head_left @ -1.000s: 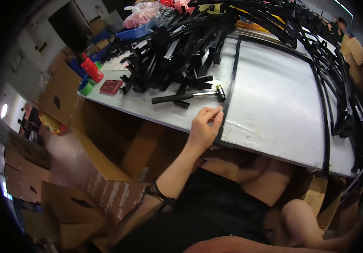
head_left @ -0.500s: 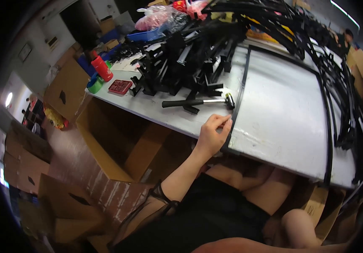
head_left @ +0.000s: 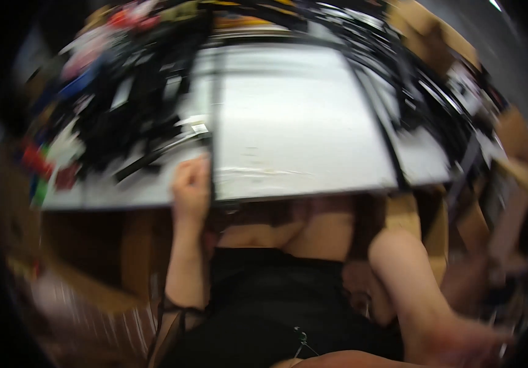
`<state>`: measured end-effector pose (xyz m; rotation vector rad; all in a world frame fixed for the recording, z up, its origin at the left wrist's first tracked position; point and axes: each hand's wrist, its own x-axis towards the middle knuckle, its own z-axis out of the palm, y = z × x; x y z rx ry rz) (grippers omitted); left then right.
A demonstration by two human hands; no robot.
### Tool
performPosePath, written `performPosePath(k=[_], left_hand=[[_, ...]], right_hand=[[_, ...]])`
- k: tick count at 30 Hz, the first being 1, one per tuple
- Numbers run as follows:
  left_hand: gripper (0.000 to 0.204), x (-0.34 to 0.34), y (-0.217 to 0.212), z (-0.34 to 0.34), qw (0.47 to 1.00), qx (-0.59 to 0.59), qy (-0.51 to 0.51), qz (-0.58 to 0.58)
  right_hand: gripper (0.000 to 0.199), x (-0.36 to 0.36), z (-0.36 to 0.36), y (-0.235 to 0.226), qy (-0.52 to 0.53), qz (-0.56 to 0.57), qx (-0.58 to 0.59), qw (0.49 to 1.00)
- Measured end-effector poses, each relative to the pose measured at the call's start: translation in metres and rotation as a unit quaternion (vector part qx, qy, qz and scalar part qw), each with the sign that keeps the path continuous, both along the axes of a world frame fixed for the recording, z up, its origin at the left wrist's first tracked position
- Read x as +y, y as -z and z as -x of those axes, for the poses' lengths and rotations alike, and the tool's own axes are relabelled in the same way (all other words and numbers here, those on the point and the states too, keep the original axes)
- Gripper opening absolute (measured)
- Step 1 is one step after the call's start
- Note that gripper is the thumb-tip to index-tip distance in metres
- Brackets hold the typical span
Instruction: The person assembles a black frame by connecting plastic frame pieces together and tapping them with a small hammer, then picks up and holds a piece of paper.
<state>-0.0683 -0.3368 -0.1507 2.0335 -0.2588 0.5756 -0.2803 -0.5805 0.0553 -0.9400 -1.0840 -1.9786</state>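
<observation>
My left hand (head_left: 190, 183) is at the table's front edge, fingers curled closed, beside the left bar of a black rectangular frame (head_left: 369, 104). Blur hides whether anything small is in its fingers. Just beyond that hand lies a hammer (head_left: 147, 162) with a black handle, its head close to the bar. The frame lies flat on the white tabletop (head_left: 288, 122). My right arm crosses the lower edge, and my right hand (head_left: 469, 340) is low at the right beside my leg, too smeared to show its fingers.
A heap of black metal parts (head_left: 135, 104) covers the table's left side. More long black strips (head_left: 386, 67) lie at the right. A blurred red bottle (head_left: 36, 161) stands far left. Cardboard boxes (head_left: 135, 251) are under the table, with more cardboard (head_left: 426, 37) at the far right.
The view has swung right, so the table and frame now sit further left. My left hand remains by the frame's left bar. My right hand has come into view at the lower right.
</observation>
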Motion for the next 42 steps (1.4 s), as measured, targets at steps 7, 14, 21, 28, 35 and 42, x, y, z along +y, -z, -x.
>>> performPosePath(k=[7,14,21,28,35,42], left_hand=[[0.024,0.018,0.000,0.006,1.000,-0.001,0.004,0.002],[0.024,0.002,-0.005,0.010,0.998,0.044,0.013,0.035],[0.025,0.010,0.004,0.005,1.000,0.016,0.002,0.003],[0.025,0.005,0.002,-0.001,1.000,0.016,0.005,0.020],[0.023,0.007,0.005,0.005,1.000,0.006,-0.001,0.002],[0.023,0.005,0.002,0.007,1.000,-0.007,-0.001,-0.027]], right_hand=[[0.037,-0.059,-0.086,-0.002,0.043,-0.146,0.001,0.988],[0.029,-0.273,-0.166,0.110,0.126,-0.409,0.373,0.823],[0.021,-0.376,-0.149,0.211,0.502,-0.308,0.562,0.581],[0.023,-0.392,-0.117,0.214,0.580,-0.357,0.538,0.496],[0.025,-0.393,-0.104,0.221,0.553,-0.269,0.658,0.435],[0.037,-0.369,-0.108,0.229,0.644,-0.176,0.557,0.493]])
